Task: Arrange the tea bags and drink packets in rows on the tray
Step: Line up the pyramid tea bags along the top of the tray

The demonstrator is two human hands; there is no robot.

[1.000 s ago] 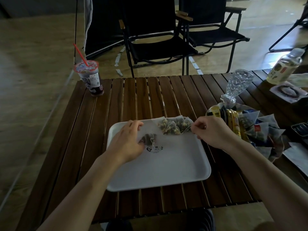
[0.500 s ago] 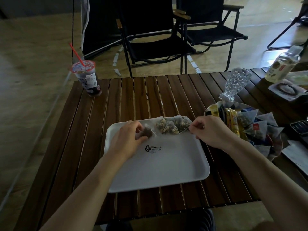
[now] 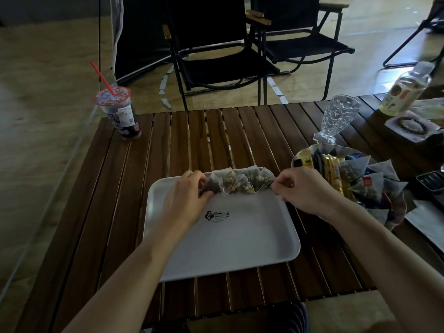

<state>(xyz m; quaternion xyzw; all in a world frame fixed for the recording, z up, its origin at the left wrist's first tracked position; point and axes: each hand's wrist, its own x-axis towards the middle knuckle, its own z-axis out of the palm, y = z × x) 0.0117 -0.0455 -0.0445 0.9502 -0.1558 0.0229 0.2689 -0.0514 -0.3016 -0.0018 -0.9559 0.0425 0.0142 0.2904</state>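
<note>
A white tray point(image 3: 240, 243) lies on the slatted wooden table. Along its far edge sits a row of pyramid tea bags point(image 3: 242, 181) with pale and dark filling. My left hand point(image 3: 185, 200) pinches a darker tea bag point(image 3: 213, 186) at the left end of that row. My right hand point(image 3: 302, 188) pinches the corner of the rightmost tea bag point(image 3: 264, 180) at the tray's far right corner. To the right, a bowl point(image 3: 394, 212) holds yellow drink packets point(image 3: 332, 171) and several more tea bags point(image 3: 367, 183).
A lidded cup with a red straw point(image 3: 120, 114) stands at the table's far left. A cut-glass tumbler point(image 3: 336, 116) stands behind the bowl, a bottle point(image 3: 406, 92) further right. Black folding chairs point(image 3: 225, 56) stand beyond the table. A dark phone point(image 3: 432, 182) lies at the right edge.
My left hand carried the dark tea bag from the tray's middle up to the left end of the row at the far edge. My right hand stayed on the rightmost bag.
</note>
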